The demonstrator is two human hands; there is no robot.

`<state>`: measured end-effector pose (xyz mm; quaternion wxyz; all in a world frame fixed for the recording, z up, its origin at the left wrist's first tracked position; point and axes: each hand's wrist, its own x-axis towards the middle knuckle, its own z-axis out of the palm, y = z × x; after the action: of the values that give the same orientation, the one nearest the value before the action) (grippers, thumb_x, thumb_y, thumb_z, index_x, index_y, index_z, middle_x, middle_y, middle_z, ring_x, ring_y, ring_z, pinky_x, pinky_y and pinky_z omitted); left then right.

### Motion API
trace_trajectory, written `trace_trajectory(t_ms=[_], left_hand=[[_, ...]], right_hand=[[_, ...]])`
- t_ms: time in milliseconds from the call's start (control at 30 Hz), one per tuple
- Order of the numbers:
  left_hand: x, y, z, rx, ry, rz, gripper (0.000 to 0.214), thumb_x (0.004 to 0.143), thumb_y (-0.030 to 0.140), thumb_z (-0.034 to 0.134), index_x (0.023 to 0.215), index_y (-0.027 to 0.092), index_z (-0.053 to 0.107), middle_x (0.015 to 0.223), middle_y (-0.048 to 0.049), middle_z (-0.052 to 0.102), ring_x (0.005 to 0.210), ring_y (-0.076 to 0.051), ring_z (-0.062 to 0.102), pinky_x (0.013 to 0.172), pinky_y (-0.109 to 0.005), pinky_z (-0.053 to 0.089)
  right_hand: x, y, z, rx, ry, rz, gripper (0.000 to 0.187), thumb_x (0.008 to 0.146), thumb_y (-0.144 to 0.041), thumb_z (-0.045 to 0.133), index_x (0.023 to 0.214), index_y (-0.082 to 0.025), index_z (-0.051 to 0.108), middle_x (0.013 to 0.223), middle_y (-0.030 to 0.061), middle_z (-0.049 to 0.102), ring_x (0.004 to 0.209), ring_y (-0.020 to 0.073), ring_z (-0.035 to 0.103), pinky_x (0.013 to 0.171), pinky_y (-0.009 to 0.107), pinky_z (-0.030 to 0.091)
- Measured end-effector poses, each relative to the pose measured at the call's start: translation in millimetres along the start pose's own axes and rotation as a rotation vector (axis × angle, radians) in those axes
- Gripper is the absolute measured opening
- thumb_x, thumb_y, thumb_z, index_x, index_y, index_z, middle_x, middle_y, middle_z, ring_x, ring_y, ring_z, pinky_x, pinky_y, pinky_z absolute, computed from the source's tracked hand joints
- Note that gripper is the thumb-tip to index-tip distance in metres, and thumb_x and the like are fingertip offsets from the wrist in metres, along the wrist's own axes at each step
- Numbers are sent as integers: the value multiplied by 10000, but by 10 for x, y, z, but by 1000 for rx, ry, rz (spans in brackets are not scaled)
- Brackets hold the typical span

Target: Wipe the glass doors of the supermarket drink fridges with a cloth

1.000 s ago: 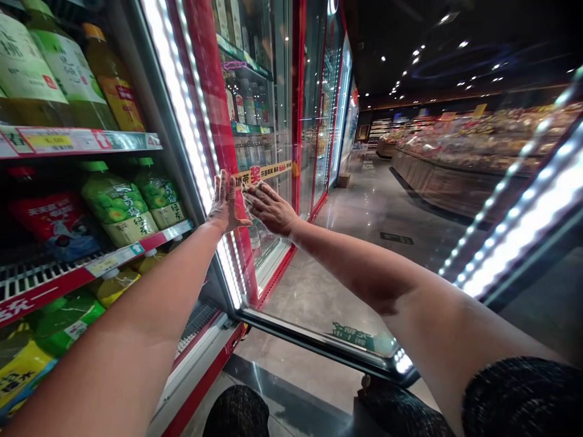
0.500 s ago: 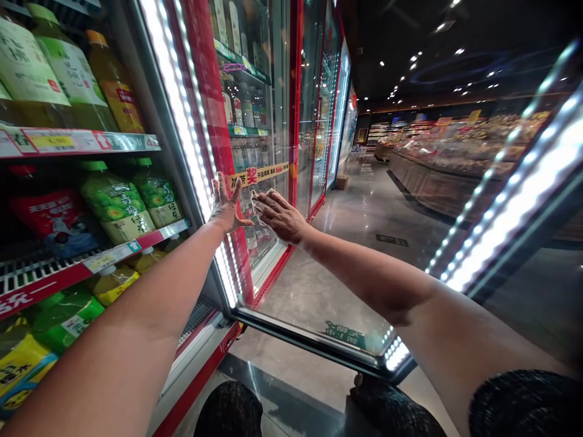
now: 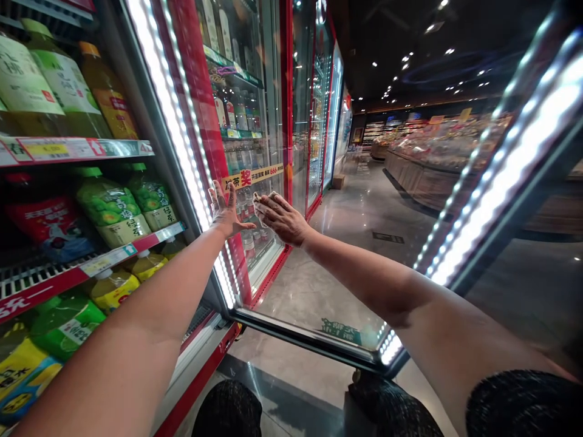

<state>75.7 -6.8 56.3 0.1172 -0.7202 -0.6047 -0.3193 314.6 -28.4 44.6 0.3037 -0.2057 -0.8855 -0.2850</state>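
Note:
My left hand (image 3: 225, 211) lies flat with fingers spread against the red frame (image 3: 200, 109) of a drinks cooler, beside its lit strip. My right hand (image 3: 281, 216) presses a small pale cloth (image 3: 261, 207) onto the glass of the neighbouring cooler door (image 3: 255, 121), fingers closed over the cloth. The two hands are almost touching. Behind that glass stand small bottles and a yellow and red sticker band (image 3: 252, 176).
The open cooler at left holds shelves (image 3: 77, 147) of large green, yellow and red drink bottles. Its swung-open glass door (image 3: 492, 200) with a lit edge stands at right. A shiny aisle floor (image 3: 364, 212) runs ahead past a long produce counter (image 3: 437, 170).
Both hands have slid down the door by a small amount, the cloth moving with my right hand. My view has shifted slightly to the right.

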Motion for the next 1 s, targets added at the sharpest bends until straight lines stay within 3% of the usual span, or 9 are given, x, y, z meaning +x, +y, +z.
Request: trace_trajectory(t_ms=[133,333,500,733,833,1000], left_hand=[[-18,47,22,-24,2,-17,1533,519,678,884,1662,166,0,1720,-230,-9,1582,-453,33,1230,-572,282],[-46,151,41,-84,22,-38,1510,530,674,884,1664,174,22,1724,-211,24,1586,-441,25,1251,-571,244],[-48,155,94,-112,19,-72,1597,488,688,899,1658,166,-53,1719,-223,-54,1577,-469,45,1217,-591,307],[-39,145,111,-123,40,-51,1633,469,704,899,1652,183,-97,1723,-201,-74,1581,-458,-16,1233,-611,258],[-43,150,106,-119,40,-51,1623,474,690,904,1654,184,-88,1722,-195,-93,1579,-457,-52,1240,-630,223],[-57,144,96,-116,30,-26,1507,524,693,884,1667,209,30,1730,-183,41,1587,-424,-65,1250,-633,188]], right_hand=[[-11,43,-67,-56,14,-21,422,1031,-139,484,1436,-195,587,1577,66,501,1521,283,367,1287,548,318],[-129,28,-94,-38,67,58,481,1032,-131,485,1502,-227,517,1602,72,461,1552,261,306,1297,576,274],[-360,7,-72,-36,32,-41,453,1026,-145,515,1474,-200,544,1551,79,531,1518,251,382,1278,551,333],[-452,145,-409,-109,99,23,511,1029,-117,487,1528,-225,479,1591,75,474,1539,262,333,1289,559,305],[-593,96,-442,-103,93,41,519,1023,-112,495,1531,-214,474,1585,80,484,1534,255,345,1289,551,308],[-839,0,-412,-61,4,-13,569,980,-57,509,1524,-224,483,1574,62,499,1519,223,378,1281,511,345]])
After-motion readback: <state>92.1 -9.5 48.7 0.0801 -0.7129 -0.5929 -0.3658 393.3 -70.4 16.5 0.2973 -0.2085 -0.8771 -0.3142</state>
